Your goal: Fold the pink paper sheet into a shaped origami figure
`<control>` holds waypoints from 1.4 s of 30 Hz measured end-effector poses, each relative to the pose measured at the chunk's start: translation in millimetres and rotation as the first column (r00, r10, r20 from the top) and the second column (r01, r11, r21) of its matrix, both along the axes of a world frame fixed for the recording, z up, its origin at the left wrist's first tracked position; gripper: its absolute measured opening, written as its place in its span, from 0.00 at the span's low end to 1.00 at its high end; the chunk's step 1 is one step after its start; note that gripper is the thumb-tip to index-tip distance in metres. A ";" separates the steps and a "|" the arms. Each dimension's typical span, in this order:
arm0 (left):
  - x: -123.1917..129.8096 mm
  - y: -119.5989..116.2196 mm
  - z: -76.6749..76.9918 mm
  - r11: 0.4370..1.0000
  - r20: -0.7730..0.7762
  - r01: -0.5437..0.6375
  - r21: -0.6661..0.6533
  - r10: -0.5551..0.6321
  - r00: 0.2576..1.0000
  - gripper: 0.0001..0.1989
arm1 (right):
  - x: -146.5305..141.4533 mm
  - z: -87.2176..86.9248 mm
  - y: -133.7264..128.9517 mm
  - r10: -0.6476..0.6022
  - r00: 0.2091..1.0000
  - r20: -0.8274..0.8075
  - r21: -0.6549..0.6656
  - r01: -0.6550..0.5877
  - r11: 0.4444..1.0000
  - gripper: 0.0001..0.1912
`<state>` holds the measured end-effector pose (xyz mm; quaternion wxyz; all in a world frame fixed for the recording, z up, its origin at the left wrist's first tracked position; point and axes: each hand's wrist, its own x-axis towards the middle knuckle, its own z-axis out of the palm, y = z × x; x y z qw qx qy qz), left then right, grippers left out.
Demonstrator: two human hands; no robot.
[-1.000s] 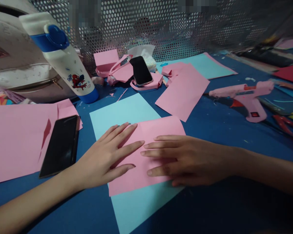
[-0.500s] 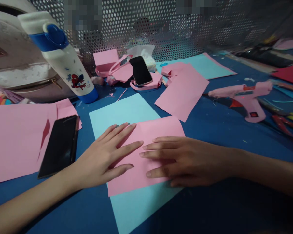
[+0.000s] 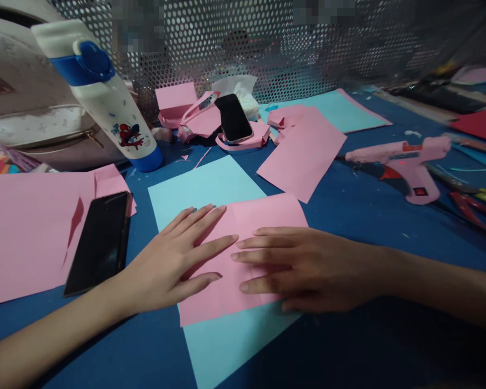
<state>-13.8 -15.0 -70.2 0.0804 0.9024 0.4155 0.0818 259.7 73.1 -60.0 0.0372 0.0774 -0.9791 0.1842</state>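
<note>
A pink sheet of paper lies across a light blue sheet in front of me. Flat on the left half of the pink sheet rests my left hand, its fingers spread. My right hand lies over the right half, fingers stretched out and slightly apart, tips close to my left fingertips. Between the hands a faint crease runs down the pink paper, and its upper right corner curves up a little. The right edge of the sheet is partly hidden under my right hand.
A dark phone lies on pink paper at left. Behind stand a white and blue bottle and a bag. Another phone leans on pink paper pieces. A pink glue gun and pliers lie right.
Both hands stay nearly in place on the pink sheet. The fingers of my right hand have shifted very slightly to the left.
</note>
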 end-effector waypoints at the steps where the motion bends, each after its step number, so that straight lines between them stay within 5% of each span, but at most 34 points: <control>1: 0.0 0.0 0.1 1.000 0.006 0.002 -0.002 -0.002 1.000 0.28 | 0.0 0.4 -0.4 -0.006 1.000 -0.013 0.009 0.006 1.000 0.21; 14: 0.5 -0.5 0.5 1.000 0.009 0.006 0.013 -0.006 1.000 0.28 | 0.5 -1.4 -7.9 -0.061 0.991 -0.120 0.068 0.069 0.995 0.18; 42: 0.5 -0.9 0.3 1.000 -0.006 0.000 0.013 0.000 1.000 0.28 | -1.1 -3.1 -10.0 -0.037 0.998 -0.056 0.101 0.042 0.994 0.19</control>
